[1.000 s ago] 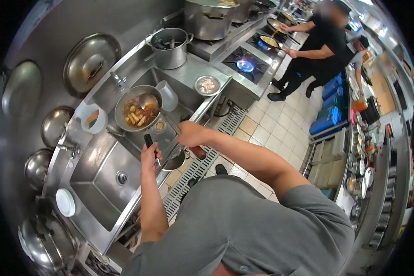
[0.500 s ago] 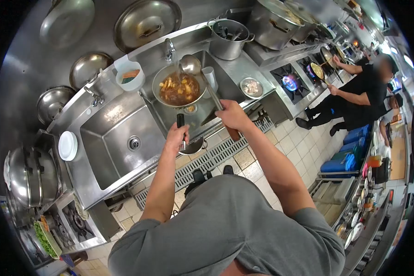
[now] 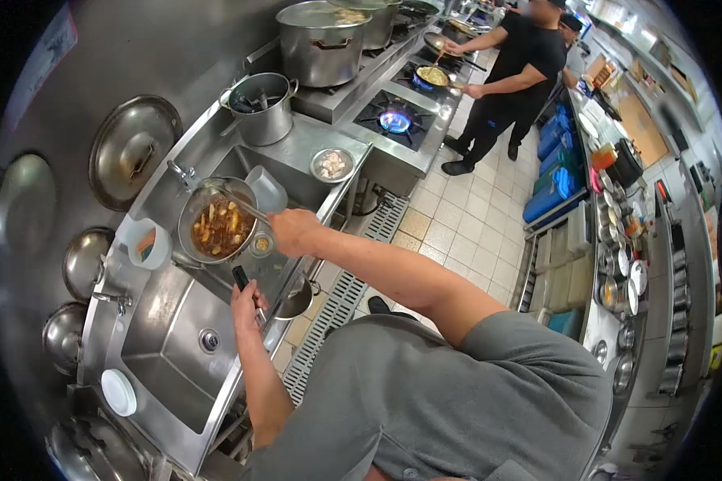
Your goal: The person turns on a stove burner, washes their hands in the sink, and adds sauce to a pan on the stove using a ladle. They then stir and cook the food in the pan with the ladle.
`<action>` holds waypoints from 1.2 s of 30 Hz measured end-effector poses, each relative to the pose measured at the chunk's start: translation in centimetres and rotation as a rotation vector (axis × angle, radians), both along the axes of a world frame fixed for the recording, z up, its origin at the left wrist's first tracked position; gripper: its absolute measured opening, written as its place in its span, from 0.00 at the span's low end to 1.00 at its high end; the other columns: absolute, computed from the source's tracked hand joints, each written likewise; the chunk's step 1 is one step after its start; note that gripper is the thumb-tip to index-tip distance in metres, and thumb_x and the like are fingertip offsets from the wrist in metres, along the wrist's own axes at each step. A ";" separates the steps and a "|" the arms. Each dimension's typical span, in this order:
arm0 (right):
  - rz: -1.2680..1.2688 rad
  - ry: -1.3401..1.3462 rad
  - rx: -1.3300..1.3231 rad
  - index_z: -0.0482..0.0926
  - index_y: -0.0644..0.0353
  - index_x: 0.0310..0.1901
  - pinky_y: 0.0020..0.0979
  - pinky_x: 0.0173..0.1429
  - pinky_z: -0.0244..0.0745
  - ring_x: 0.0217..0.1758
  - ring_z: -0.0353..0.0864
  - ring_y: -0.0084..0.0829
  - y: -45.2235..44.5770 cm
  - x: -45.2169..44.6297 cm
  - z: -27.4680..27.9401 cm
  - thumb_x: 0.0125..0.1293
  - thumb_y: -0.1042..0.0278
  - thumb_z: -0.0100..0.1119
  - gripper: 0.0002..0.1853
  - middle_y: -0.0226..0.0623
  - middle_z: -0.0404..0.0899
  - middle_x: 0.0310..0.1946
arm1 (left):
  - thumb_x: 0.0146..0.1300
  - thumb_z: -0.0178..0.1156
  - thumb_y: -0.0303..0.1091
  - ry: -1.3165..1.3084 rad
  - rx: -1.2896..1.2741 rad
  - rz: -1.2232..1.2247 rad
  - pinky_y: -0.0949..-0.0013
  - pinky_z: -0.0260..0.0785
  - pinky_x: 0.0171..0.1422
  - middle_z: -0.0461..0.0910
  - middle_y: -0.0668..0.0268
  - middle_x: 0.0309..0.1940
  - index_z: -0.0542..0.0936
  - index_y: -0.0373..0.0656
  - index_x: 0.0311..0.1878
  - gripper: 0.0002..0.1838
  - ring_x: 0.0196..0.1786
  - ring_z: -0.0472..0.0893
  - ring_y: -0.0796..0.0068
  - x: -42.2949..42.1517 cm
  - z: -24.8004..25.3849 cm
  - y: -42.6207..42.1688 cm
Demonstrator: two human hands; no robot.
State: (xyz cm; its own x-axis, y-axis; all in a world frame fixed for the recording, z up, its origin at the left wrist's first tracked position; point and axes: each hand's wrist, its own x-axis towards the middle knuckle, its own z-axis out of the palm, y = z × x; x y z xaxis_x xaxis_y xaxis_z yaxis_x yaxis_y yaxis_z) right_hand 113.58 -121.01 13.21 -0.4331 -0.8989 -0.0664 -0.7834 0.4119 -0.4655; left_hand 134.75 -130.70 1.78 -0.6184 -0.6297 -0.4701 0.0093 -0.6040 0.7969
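Observation:
My left hand [image 3: 249,305] is closed around the black handle [image 3: 241,277] of a pan. The pan [image 3: 186,243] is held over the right sink basin, below the faucet [image 3: 184,175]. Brown sauce with yellowish pieces [image 3: 221,226] fills it. My right hand [image 3: 295,232] grips the long metal handle of a ladle [image 3: 247,208]. The ladle's head is at the pan's far side and is hard to make out. Just right of the pan, a translucent plastic jug [image 3: 267,191] leans in the basin. Food scraps lie in the drain strainer [image 3: 261,244].
A white tub [image 3: 159,255] stands left of the pan. A steel bowl of pale pieces [image 3: 332,165] sits on the right counter, near a pot [image 3: 266,127] and a lit burner [image 3: 394,122]. Beyond, a co-worker [image 3: 521,68] holds a frying pan [image 3: 433,76].
My view has swung to the right. The ladle's head has gone from beside the pan's far right rim to over the pan, and my right hand has come closer to the pan.

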 end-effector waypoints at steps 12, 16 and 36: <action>-0.348 -1.819 -0.144 0.77 0.60 0.26 0.28 0.23 0.75 0.19 0.78 0.25 1.3 1.4 0.3 0.62 0.72 0.61 0.07 0.33 0.79 0.20 | 0.67 0.57 0.30 -0.042 -0.088 -0.039 0.68 0.61 0.18 0.69 0.68 0.22 0.69 0.42 0.37 0.07 0.17 0.69 0.76 -0.5 -2.5 -1.5; -0.275 -1.683 0.035 0.79 0.58 0.30 0.24 0.19 0.69 0.16 0.75 0.23 1.1 0.5 -0.3 0.65 0.64 0.61 0.08 0.29 0.77 0.18 | 0.67 0.57 0.29 0.004 0.019 0.016 0.68 0.60 0.17 0.69 0.68 0.22 0.69 0.42 0.39 0.06 0.16 0.68 0.76 -0.5 -0.6 -0.2; 0.172 -0.670 -0.217 0.79 0.67 0.44 0.37 0.34 0.75 0.26 0.81 0.37 8.1 -8.4 3.5 0.56 0.72 0.58 0.13 0.44 0.79 0.24 | 0.66 0.59 0.29 0.003 -0.111 0.067 0.69 0.61 0.19 0.69 0.69 0.22 0.66 0.44 0.38 0.09 0.17 0.69 0.78 -4.5 4.0 5.4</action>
State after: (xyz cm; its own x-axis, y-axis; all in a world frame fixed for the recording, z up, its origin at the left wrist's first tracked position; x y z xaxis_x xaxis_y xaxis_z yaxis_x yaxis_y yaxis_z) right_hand 105.13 -112.87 16.67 -0.2137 -0.9736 -0.0805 -0.3469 0.1527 -0.9254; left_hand 130.26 -125.28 5.83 -0.5746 -0.7178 -0.3931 0.0494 -0.5099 0.8588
